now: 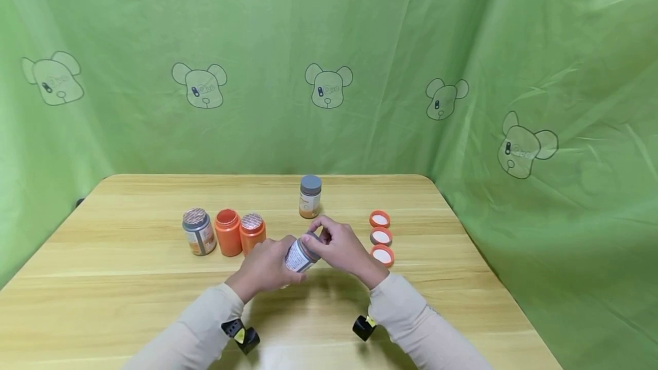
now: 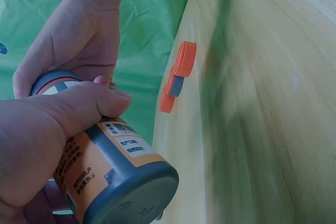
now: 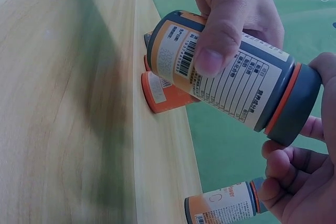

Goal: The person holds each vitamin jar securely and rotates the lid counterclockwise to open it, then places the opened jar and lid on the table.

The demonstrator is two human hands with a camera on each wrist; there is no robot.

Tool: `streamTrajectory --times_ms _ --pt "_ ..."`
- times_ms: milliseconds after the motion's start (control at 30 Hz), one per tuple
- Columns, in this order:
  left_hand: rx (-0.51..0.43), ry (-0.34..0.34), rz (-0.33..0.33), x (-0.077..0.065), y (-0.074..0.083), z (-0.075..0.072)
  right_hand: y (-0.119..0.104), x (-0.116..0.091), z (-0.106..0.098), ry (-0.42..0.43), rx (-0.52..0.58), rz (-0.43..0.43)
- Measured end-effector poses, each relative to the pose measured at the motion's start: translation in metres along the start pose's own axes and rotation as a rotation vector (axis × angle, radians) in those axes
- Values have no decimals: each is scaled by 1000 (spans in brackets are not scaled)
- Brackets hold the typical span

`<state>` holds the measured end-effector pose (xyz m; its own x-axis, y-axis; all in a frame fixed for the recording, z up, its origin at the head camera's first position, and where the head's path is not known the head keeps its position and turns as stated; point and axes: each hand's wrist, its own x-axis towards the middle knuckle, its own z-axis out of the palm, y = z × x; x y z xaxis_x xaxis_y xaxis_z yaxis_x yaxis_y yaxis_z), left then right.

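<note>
A grey pill bottle (image 3: 231, 80) with an orange and white label is tilted above the table, its capped end toward the right. My left hand (image 1: 269, 264) grips the bottle's body, the thumb lying across the label. At the other end my right hand (image 1: 341, 247) pinches the grey cap (image 3: 296, 108), which sits on the bottle above an orange ring. Just left of my hands stand an orange bottle with a foil seal (image 1: 252, 230), an uncapped orange bottle (image 1: 229, 236) showing its red-orange inside, and a grey bottle with a foil seal (image 1: 199, 236).
Another grey bottle (image 1: 310, 201), capped, stands upright behind my hands. To the right, an orange cap (image 1: 379, 218), a grey cap (image 1: 381, 236) and a second orange cap (image 1: 382, 255) lie in a row, white insides up. Green curtains surround the wooden table (image 1: 128, 313).
</note>
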<state>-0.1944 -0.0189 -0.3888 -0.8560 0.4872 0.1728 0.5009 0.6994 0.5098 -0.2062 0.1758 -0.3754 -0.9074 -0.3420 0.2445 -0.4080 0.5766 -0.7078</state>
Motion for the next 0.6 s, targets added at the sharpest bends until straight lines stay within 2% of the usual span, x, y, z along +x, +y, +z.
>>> streamTrajectory --times_ms 167,367,600 --pt "-32 -21 -2 1 -1 -1 0 0 -1 -18 -2 -17" --pt "-135 -65 -1 1 -4 -3 -2 -1 -6 -113 55 -92" --pt "-95 -53 -1 3 -3 -5 -4 -2 -11 -134 57 -120"
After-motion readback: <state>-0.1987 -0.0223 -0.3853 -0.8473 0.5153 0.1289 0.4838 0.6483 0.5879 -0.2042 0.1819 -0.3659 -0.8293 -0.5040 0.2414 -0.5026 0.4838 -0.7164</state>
